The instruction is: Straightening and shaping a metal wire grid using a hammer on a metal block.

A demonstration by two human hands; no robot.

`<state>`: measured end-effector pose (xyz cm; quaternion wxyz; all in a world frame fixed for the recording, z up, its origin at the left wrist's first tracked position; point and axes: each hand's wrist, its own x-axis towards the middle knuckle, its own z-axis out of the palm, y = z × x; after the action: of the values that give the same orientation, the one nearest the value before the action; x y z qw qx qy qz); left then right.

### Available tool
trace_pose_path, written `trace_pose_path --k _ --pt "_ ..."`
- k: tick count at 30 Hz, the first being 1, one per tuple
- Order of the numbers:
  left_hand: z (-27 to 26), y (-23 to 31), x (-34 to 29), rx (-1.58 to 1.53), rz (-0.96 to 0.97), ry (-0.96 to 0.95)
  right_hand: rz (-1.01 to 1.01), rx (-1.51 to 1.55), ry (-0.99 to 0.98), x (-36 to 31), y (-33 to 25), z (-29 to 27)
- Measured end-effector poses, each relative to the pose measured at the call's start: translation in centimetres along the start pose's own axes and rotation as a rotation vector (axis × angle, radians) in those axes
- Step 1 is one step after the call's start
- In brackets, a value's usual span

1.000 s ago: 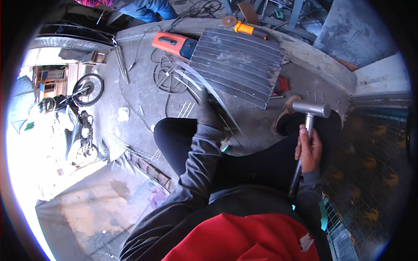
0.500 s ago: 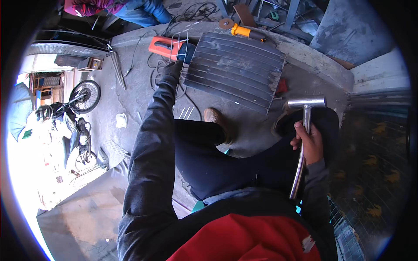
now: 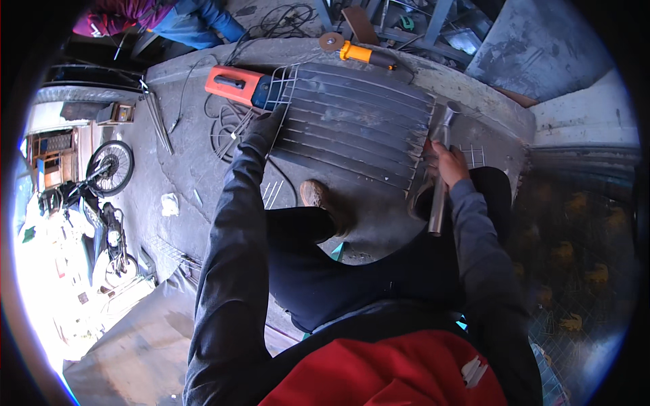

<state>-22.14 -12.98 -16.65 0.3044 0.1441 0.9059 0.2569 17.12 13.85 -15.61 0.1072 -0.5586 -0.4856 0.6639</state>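
A grey slatted metal panel (image 3: 352, 128) lies on the concrete floor in front of me. My left hand (image 3: 266, 130), in a dark glove, rests on the panel's left edge beside a small wire grid. A metal hammer (image 3: 441, 159) stands nearly upright in my right hand (image 3: 447, 162), which is shut around its steel handle, with the head at the panel's right edge. My brown shoe (image 3: 323, 200) is planted just below the panel.
An orange power tool (image 3: 238, 84) lies at the panel's top left and an orange-handled angle grinder (image 3: 359, 51) at its top. Cables coil on the floor at left. A person in blue trousers (image 3: 193, 20) squats at the top left. Motorbikes (image 3: 101, 189) stand at left.
My left arm has stretched out to the panel's left edge. My right hand has swung the hammer from low at the right up to the panel's right edge.
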Motion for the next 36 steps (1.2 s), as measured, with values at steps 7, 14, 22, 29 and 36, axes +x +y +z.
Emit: trace_pose_path --k 7,14,22,29,36 --pt "0.5 -3.3 0.5 -0.051 0.123 -0.009 -0.340 -0.152 0.065 1.6 1.1 3.9" --pt "0.7 -11.6 -1.1 -0.530 -0.286 -0.049 -0.351 -0.283 -0.055 2.8 -1.3 6.9" --pt "1.3 -11.2 -7.7 -0.652 -0.218 0.074 -0.249 -0.100 -0.047 4.1 -2.7 8.9" --pt "-4.1 -2.4 -11.0 -0.160 0.104 0.433 -0.202 0.453 -0.223 -0.1 -4.8 4.2" --pt "1.9 4.5 -15.3 0.373 0.490 0.077 -0.176 0.428 -0.248 -6.0 -3.3 -0.6"
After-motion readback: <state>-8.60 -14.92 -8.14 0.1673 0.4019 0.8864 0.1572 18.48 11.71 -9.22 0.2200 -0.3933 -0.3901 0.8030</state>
